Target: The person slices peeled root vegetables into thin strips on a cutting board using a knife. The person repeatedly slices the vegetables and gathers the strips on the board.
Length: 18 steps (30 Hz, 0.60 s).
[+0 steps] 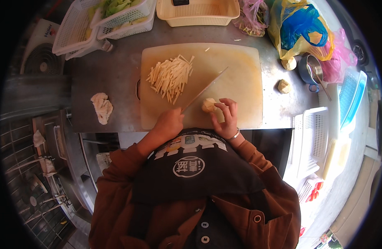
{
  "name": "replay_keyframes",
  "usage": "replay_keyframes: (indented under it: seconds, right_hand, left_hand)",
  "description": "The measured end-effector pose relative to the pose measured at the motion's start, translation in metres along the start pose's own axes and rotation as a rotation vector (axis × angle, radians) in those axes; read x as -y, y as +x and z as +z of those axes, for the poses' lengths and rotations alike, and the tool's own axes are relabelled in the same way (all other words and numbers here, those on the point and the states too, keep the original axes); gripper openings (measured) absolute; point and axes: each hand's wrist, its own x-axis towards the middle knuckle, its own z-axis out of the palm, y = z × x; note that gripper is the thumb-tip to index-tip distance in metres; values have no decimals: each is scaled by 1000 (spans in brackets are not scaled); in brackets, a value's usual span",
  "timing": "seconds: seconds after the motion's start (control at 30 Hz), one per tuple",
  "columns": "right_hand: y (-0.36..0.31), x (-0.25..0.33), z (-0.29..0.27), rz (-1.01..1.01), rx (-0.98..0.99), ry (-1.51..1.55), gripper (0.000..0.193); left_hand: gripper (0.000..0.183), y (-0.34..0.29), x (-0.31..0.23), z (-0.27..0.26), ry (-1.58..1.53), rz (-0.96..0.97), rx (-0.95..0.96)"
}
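Note:
On the pale cutting board (240,83), my left hand (169,123) is closed around the handle of a kitchen knife (205,87). The blade slants away to the far right, across the middle of the board. My right hand (226,118) has its thumb and fingertips against the right side of a peeled root vegetable (208,105), which rests near the board's front edge. A bracelet circles that wrist. A heap of pale cut sticks (171,79) lies on the left half of the board, left of the blade.
Two more peeled vegetables (284,86) and a small metal pot (310,69) sit right of the board. Plastic bags (303,29) stand behind them. A crumpled cloth (101,108) lies left. White baskets (75,31) and a cream basin (198,17) line the back; another white basket (311,139) stands right.

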Motion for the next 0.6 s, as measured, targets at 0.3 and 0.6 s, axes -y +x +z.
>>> replay_keyframes:
  seconds: [0.3, 0.6]
  right_hand:
    - [5, -16, 31, -178, 147, 85, 31]
    - [9, -13, 33, -59, 162, 186, 42]
  left_hand:
    - [20, -9, -23, -11, 10, 37, -21]
    - [21, -10, -19, -9, 33, -9, 35]
